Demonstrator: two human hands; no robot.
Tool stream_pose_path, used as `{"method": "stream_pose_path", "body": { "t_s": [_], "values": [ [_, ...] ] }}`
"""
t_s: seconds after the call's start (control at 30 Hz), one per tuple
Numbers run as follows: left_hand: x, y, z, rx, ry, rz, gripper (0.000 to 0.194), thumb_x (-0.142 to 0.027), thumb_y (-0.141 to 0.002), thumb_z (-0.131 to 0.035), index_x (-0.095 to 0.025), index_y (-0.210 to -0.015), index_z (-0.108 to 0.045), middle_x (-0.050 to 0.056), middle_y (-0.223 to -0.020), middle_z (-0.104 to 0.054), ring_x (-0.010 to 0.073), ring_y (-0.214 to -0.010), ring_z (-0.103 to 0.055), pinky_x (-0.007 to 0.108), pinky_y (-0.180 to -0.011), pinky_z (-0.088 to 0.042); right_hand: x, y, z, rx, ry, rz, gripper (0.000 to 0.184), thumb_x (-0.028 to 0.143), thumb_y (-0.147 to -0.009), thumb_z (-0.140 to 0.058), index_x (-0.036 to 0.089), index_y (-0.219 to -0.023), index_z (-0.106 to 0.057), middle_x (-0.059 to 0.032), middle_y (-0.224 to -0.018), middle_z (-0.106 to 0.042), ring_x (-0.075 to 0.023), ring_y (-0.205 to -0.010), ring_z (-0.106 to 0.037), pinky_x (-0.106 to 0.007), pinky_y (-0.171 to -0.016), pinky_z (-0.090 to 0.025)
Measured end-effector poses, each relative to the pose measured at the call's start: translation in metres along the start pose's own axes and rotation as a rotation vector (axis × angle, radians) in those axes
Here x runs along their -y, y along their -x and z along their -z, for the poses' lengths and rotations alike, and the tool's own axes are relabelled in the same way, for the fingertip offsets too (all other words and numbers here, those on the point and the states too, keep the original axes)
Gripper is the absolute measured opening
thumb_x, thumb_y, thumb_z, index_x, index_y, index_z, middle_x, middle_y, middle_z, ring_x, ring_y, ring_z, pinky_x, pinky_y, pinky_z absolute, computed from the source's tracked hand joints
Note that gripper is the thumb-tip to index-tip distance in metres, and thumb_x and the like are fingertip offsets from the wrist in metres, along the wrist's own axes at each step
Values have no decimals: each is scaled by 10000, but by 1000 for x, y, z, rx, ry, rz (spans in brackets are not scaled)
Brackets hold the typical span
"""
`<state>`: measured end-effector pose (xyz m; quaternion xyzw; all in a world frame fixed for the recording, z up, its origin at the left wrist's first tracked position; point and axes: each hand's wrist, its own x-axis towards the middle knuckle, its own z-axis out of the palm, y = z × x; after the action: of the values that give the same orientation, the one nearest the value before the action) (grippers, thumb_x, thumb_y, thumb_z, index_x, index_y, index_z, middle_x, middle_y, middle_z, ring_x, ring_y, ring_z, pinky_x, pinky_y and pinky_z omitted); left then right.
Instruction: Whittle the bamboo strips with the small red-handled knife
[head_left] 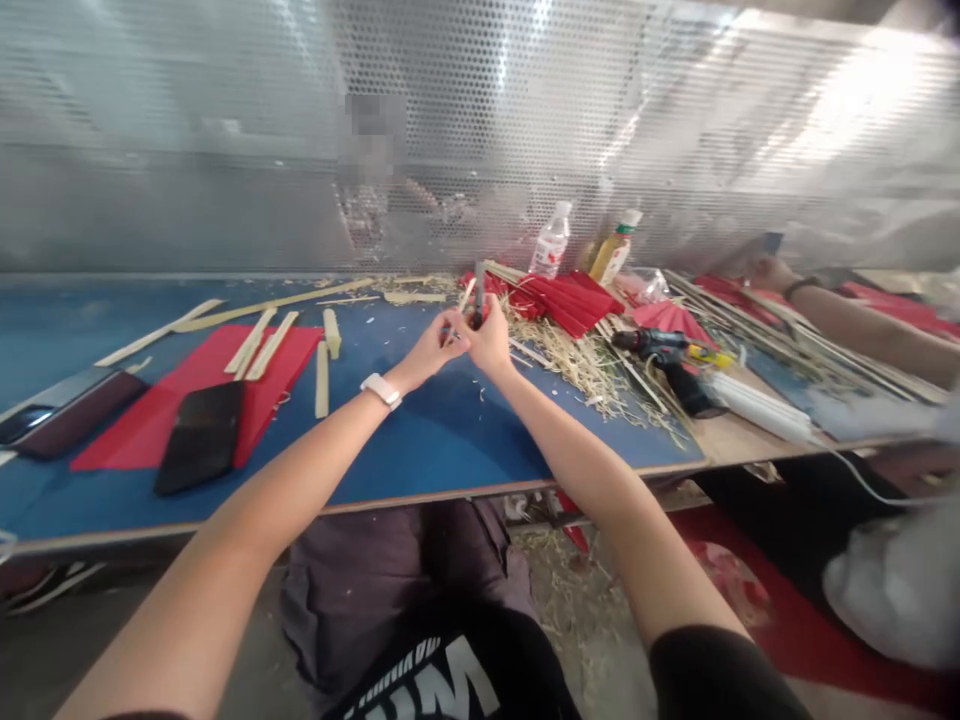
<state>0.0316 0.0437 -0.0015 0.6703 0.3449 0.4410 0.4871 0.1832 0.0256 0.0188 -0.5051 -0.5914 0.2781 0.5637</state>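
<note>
Both hands meet over the blue tabletop (420, 430). My right hand (489, 338) is closed round a tool with a flat grey upright part (480, 278) and a dark and red body; its exact kind is unclear. Fingers pinched, my left hand (433, 352) touches the right one, and what it holds is mostly hidden. A short pale strip (466, 295) shows beside the tool. Just behind and right of the hands lie pale shavings (592, 370) and folded red sheets (574, 305).
Left are a red sheet (172, 400) bearing pale wooden strips (261, 343), a black phone (201, 435) and a dark case (82, 410). Right are two bottles (551, 240), a power drill (671, 360) and a white glue-gun-like tool (757, 405). Another person's arm (855, 315) reaches in.
</note>
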Motion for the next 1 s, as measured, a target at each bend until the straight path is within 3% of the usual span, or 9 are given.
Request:
{"method": "stream_pose_path", "body": {
  "t_s": [0.1, 0.3, 0.4, 0.5, 0.63, 0.73, 0.83, 0.9, 1.0],
  "values": [
    [8, -4, -3, 109, 31, -136, 1092, -904, -737, -946, -268, -1565, -630, 136, -1394, -789, 363, -1426, -689, 433, -1135, -598, 3, 7, -8, 20, 24, 101, 510, 720, -975, -844, 284, -1075, -598, -6, -908, -681, -228, -840, -623, -410, -865, -590],
    [26, -2, 0, 215, 7, -144, 993, -953, -792, -876, -217, -1420, -650, 182, -1374, -731, 406, -1343, -706, 506, -1123, -622, 4, 0, -3, 185, 147, 332, 574, 627, -819, -1034, 265, -1016, -634, 1, -913, -699, -226, -851, -630, -401, -874, -585],
    [28, -4, -4, 126, 57, -150, 827, -933, -795, -904, -241, -1195, -692, 109, -1107, -728, 309, -1124, -727, 408, -955, -632, 4, -10, 10, 291, 220, 433, 420, 487, -877, -980, 253, -1024, -663, -35, -993, -751, -241, -893, -670, -407, -904, -584],
    [23, -10, -10, -10, 222, -153, 760, -961, -828, -852, -249, -929, -604, 5, -815, -557, 172, -739, -572, 308, -662, -502, 6, -16, 22, 317, 261, 520, 211, 298, -918, -842, 235, -1071, -710, -98, -1134, -786, -280, -1016, -727, -423, -967, -592],
    [13, -17, -8, -107, 335, -156, 683, -755, -778, -998, -251, -1105, -673, -14, -873, -588, 117, -663, -504, 269, -583, -377, 0, -19, 29, 153, 272, 416, 127, 283, -953, -752, 234, -1065, -719, -85, -1095, -768, -278, -1005, -723, -418, -963, -586],
    [10, -20, 1, -196, 375, -101, 583, -682, -903, -906, -260, -1228, -667, -3, -953, -647, 107, -633, -529, 265, -552, -364, -13, -25, 29, 73, 254, 236, 254, 474, -995, -796, 255, -1061, -686, -37, -971, -738, -262, -915, -695, -422, -926, -581],
    [12, -21, 8, -287, 334, -33, 415, -616, -1023, -794, -265, -1162, -624, -11, -958, -673, 84, -541, -472, 258, -501, -333, -28, -32, 29, 28, 222, 181, 326, 503, -990, -814, 275, -1157, -650, -47, -1037, -761, -267, -972, -713, -432, -933, -602],
    [13, -21, 11, -290, 266, -15, 334, -551, -1055, -774, -259, -1117, -624, -16, -922, -677, 78, -505, -459, 259, -491, -356, -34, -34, 31, 19, 206, 200, 294, 509, -1038, -767, 285, -1180, -641, -68, -1085, -774, -272, -998, -723, -445, -937, -626],
    [14, -22, 15, -290, 182, -52, 268, -490, -1097, -738, -240, -1079, -644, 0, -904, -694, 107, -577, -616, 277, -603, -525, -34, -33, 36, 66, 195, 284, 328, 597, -1133, -655, 277, -1197, -683, -103, -1139, -797, -278, -998, -741, -466, -961, -657]
  ]
}}
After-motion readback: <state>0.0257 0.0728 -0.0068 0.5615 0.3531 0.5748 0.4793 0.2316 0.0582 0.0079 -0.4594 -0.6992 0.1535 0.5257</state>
